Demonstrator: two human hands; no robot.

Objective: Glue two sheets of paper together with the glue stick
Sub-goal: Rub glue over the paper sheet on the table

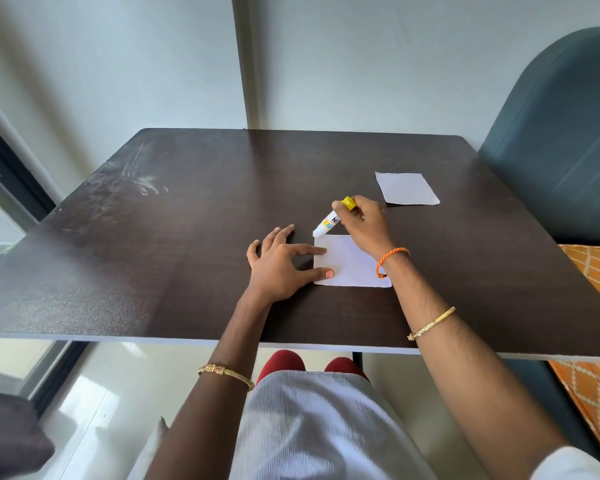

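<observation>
On the dark brown tabletop (194,216), a small white sheet of paper (352,266) is lying flat near the front edge, directly ahead of the person. The left hand (279,263) is resting spread out beside it, its grip released, with the index finger and the thumb pressing down on the sheet's left edge while the other fingers are lying on the bare wood. The right hand (362,225) is reaching over the sheet from the right, its grip clenching the glue stick (333,218) around the upper part of the barrel, near the yellow end. The stick is tilting down and to the left, and its white tip is sitting at the sheet's far left corner; whether it is actually touching the paper is too fine to tell. A second white sheet (407,188) is lying flat farther back and to the right, well apart from the first. A teal chair (561,140) is standing at the right side of the tabletop.
</observation>
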